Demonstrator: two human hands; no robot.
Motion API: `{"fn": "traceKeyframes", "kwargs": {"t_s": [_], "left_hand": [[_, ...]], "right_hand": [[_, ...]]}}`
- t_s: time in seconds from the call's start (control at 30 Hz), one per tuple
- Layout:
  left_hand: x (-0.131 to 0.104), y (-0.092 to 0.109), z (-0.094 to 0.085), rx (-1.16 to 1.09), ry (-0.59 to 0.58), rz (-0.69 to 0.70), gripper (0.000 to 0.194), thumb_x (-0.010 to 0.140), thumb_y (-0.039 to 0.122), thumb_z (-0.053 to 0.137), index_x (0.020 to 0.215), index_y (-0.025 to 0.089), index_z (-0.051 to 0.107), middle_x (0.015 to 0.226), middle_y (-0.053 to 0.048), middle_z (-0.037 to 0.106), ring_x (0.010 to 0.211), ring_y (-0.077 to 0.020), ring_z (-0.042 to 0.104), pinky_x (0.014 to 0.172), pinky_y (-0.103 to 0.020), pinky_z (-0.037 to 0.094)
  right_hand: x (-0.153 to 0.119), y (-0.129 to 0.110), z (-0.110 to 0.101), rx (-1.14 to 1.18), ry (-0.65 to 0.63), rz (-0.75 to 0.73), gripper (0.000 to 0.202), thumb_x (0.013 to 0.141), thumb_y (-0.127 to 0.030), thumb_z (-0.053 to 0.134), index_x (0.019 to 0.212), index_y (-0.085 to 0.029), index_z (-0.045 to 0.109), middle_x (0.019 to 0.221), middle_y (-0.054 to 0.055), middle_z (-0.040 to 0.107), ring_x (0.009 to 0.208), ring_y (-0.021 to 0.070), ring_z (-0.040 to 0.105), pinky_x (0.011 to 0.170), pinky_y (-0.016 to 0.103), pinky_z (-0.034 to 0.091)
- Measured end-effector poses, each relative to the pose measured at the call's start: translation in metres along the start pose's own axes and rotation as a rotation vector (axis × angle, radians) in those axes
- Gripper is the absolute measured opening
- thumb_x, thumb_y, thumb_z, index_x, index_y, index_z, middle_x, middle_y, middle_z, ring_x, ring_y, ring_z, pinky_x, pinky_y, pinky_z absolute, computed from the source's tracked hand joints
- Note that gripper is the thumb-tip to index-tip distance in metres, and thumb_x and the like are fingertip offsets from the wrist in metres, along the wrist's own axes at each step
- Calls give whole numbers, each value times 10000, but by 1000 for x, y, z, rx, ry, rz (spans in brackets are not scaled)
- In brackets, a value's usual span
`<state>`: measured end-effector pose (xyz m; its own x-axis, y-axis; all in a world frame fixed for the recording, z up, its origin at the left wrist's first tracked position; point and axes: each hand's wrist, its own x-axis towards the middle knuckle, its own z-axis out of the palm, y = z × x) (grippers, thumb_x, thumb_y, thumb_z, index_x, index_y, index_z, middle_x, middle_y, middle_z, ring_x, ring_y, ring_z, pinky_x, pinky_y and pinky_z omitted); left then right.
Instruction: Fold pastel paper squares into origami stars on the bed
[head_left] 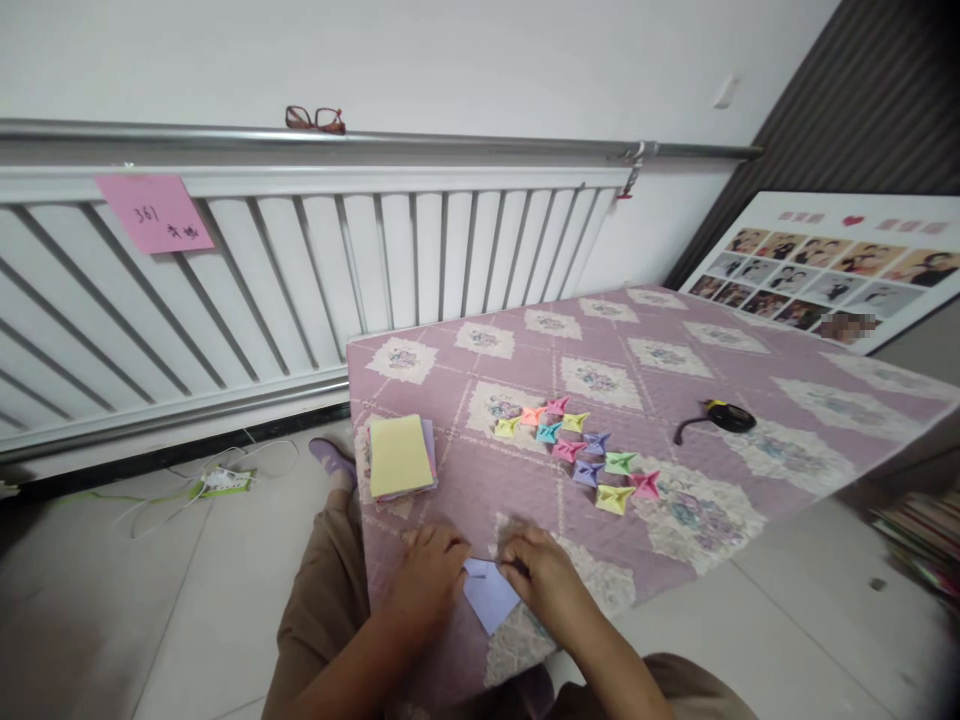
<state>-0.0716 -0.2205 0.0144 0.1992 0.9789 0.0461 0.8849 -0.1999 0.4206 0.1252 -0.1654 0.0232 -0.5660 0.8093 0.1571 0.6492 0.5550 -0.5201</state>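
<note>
A light purple sheet of origami paper (491, 603) lies at the near end of the table, with creased flaps along its far edge. My left hand (433, 572) has its fingers curled together against the paper's left corner. At the right corner, my right hand (541, 568) pinches the paper between thumb and fingers. Beyond my hands stand several small folded paper pieces (587, 472) in pink, yellow, purple, green, teal and orange, set in slanting rows. A stack of coloured paper (401, 457), yellow on top, rests near the table's left edge.
A patterned pink tablecloth (517, 380) covers the table. A black object with a strap (729, 416) lies on its right half. Behind are a white radiator (315, 290), a pipe holding glasses (315, 119), and a leaning photo board (832, 265). A power strip (227, 481) is on the floor.
</note>
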Motion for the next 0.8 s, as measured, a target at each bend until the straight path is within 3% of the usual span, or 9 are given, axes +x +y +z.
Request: {"fn": "traceKeyframes", "kwargs": {"t_s": [0.2, 0.37, 0.5, 0.8], "left_hand": [[-11, 7, 21, 113, 9, 130, 104, 925, 193, 521, 897, 202, 621, 954, -31, 581, 908, -203, 496, 834, -359, 370], [-26, 16, 25, 89, 7, 202, 74, 923, 260, 543, 946, 224, 604, 973, -18, 580, 938, -206, 501, 829, -363, 370], [-31, 19, 25, 115, 14, 222, 90, 930, 210, 512, 956, 230, 595, 951, -16, 587, 894, -202, 504, 814, -369, 363], [-22, 19, 25, 59, -16, 172, 110, 928, 232, 529, 900, 228, 635, 912, -10, 612, 883, -193, 529, 817, -363, 367]], "right_hand": [[-19, -2, 8, 21, 46, 46, 292, 720, -162, 657, 999, -248, 634, 1113, 62, 609, 1083, 243, 545, 941, 395, 415], [-22, -1, 12, 15, 69, 48, 294, 694, -151, 662, 968, -255, 637, 1126, 59, 602, 1089, 247, 544, 943, 398, 410], [-20, -1, 13, 30, 53, 76, 267, 698, -161, 669, 945, -258, 641, 1128, 56, 597, 1098, 247, 538, 948, 406, 392], [-16, -11, 12, -2, 3, 193, 180, 711, -226, 673, 884, -259, 632, 1158, 46, 576, 1121, 260, 507, 938, 431, 345]]}}
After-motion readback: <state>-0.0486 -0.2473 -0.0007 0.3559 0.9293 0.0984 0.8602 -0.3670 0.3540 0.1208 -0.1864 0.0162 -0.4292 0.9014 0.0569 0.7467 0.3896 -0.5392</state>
